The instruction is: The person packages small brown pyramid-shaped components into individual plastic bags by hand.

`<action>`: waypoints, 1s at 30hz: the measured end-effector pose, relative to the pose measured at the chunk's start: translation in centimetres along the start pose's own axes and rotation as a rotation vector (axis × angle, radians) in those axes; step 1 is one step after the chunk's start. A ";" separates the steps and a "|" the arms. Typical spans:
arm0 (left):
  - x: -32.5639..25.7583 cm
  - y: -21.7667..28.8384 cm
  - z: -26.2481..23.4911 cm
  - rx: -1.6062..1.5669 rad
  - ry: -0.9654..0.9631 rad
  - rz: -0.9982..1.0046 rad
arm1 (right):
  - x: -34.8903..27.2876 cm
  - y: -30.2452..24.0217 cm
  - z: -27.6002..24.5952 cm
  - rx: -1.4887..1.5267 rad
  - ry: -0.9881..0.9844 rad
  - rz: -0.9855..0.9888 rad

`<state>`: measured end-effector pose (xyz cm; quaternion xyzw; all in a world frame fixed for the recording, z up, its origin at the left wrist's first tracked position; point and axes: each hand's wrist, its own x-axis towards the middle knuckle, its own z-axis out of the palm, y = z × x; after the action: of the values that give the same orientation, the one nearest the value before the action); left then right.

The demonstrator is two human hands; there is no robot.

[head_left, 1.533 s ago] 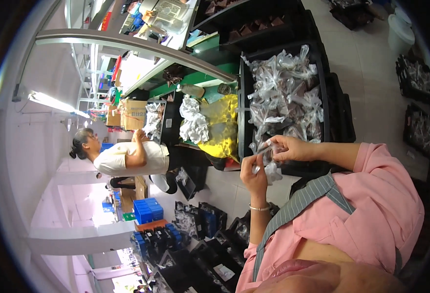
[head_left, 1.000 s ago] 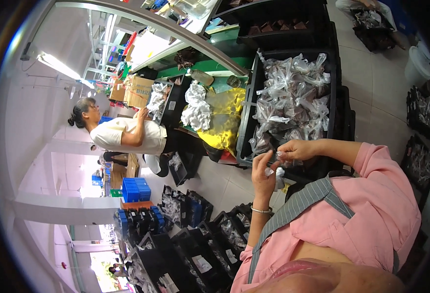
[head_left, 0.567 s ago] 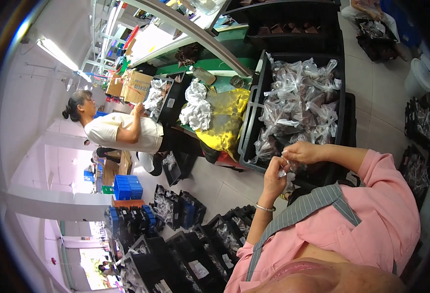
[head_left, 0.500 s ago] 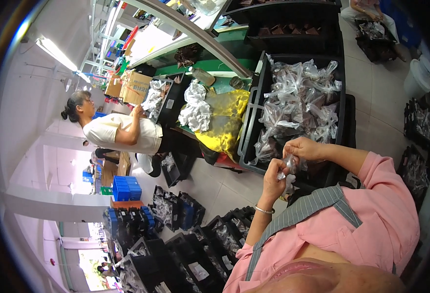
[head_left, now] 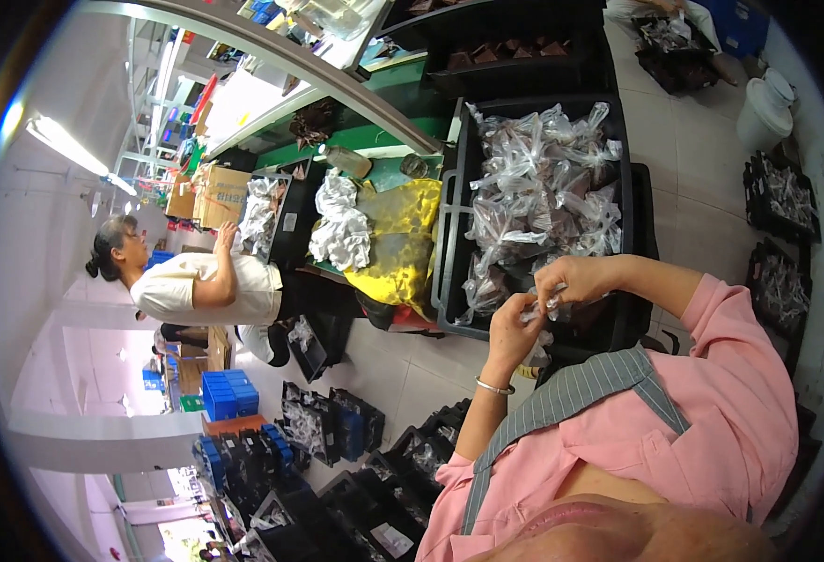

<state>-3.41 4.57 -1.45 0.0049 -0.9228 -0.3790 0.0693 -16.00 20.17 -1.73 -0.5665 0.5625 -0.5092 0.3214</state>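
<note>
Just over the near end of a black crate [head_left: 448, 245], my left hand [head_left: 513, 330] and my right hand [head_left: 566, 281] are close together. Between them they pinch the gathered neck of a clear plastic bag [head_left: 551, 305]. Its lower part hangs below my fingers, and I cannot make out what is in it. Knotted clear bags [head_left: 543, 178] with brownish pieces inside fill the crate.
Left of the crate, a yellow stained cloth [head_left: 398, 272] and white cloths [head_left: 340, 225] lie on a green bench. A co-worker [head_left: 211, 286] stands farther left. Stacked black crates [head_left: 365, 515] fill the lower left. A white bucket [head_left: 765, 114] stands far right.
The view has shifted, so the surroundings sit farther left. My hands stay on the bag's neck, with the fingers drawn closer together. The co-worker's hand has lifted from the bench crate.
</note>
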 end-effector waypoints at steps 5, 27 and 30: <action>0.1 -1.8 0.2 -0.465 -0.111 -0.238 | 0.2 -0.5 1.3 -0.670 0.298 -0.165; -0.1 -2.0 -2.3 0.454 0.160 -0.266 | -1.9 0.9 1.7 -0.938 0.095 -0.402; 0.1 -3.0 -2.8 0.341 0.280 -0.207 | -2.0 1.2 1.1 -1.046 -0.018 -0.323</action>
<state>-3.31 0.47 -1.62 0.1636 -0.9493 -0.2187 0.1554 -15.07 21.70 -3.63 -0.7344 0.6437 -0.1996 -0.0804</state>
